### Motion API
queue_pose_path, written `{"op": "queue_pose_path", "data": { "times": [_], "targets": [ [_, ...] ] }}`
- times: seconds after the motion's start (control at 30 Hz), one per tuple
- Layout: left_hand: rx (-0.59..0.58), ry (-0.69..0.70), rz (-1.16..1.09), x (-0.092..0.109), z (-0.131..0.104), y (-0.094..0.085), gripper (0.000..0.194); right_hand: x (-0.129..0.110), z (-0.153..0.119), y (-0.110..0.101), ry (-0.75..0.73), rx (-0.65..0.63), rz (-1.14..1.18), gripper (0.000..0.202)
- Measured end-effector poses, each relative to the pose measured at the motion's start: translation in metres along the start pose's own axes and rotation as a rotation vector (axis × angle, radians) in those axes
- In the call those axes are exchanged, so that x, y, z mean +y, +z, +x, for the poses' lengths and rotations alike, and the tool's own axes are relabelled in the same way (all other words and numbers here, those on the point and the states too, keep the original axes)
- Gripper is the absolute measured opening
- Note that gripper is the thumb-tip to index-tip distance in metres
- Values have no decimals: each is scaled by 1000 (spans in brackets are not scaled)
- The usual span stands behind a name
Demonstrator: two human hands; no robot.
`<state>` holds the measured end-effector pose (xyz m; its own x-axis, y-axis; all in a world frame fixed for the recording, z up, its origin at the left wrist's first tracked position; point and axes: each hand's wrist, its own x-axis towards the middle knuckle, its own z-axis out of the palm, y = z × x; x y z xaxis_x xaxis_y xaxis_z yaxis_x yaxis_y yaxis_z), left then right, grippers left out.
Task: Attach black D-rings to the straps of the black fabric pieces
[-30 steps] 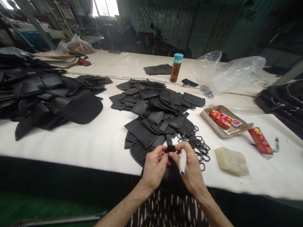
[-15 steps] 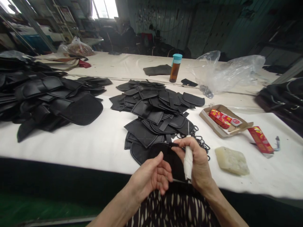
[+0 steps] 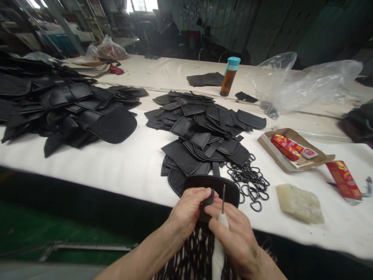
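Note:
My left hand [image 3: 188, 210] pinches a short black strap [image 3: 208, 197] on a rounded black leather piece [image 3: 230, 189] at the table's front edge. Held in my right hand [image 3: 237, 235] is an awl [image 3: 219, 249] with a white, wrapped-looking handle, its thin metal shaft pointing up and away from me. The fingertips of that same hand also touch the leather by the strap. Just beyond, a heap of similar black leather pieces [image 3: 198, 134] lies on the white table. Black D-rings [image 3: 250, 181] are piled to the right of the leather piece. My fingers hide part of the strap.
Another heap of black leather pieces [image 3: 72, 105] covers the left. To the right are a cardboard tray [image 3: 279, 161] with red boxes, a yellowish block [image 3: 300, 204] and a red box [image 3: 344, 181]. A bottle [image 3: 229, 77] and plastic bags [image 3: 317, 87] stand farther back.
My left hand has gone from loosely open to pinching the strap. My right hand has moved lower and turned, still gripping the awl. The view has shifted, showing more of the D-rings.

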<state>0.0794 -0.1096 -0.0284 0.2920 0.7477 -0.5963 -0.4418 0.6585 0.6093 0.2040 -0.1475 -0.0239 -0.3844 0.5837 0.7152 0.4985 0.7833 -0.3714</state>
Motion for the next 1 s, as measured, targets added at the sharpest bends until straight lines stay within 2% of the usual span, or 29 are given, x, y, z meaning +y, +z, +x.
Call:
{"op": "queue_pose_path", "data": {
  "times": [0.2, 0.37, 0.47, 0.57, 0.7, 0.87, 1.0],
  "targets": [
    [-26, 85, 73, -5, -4, 2, 22, 1, -20, 3, 388, 118, 113, 28],
    [-85, 133, 60, -9, -5, 3, 21, 0, -14, 10, 551, 125, -22, 15],
    [-31, 138, 7, -13, -6, 2, 22, -2, -12, 12, 594, 108, -53, 9],
    [65, 145, -15, -16, -8, -1, 34, -3, -11, 13, 605, 106, -59, 8],
    [-8, 199, 106, -21, -11, -4, 41, -3, -10, 12, 608, 102, -65, 8],
    [-96, 283, 198, -23, -14, -4, 26, -5, -8, 10, 618, 94, -65, 6],
    [-134, 290, 260, -21, -17, -3, 20, -6, -6, 8, 631, 75, -47, 7]
  ]
}}
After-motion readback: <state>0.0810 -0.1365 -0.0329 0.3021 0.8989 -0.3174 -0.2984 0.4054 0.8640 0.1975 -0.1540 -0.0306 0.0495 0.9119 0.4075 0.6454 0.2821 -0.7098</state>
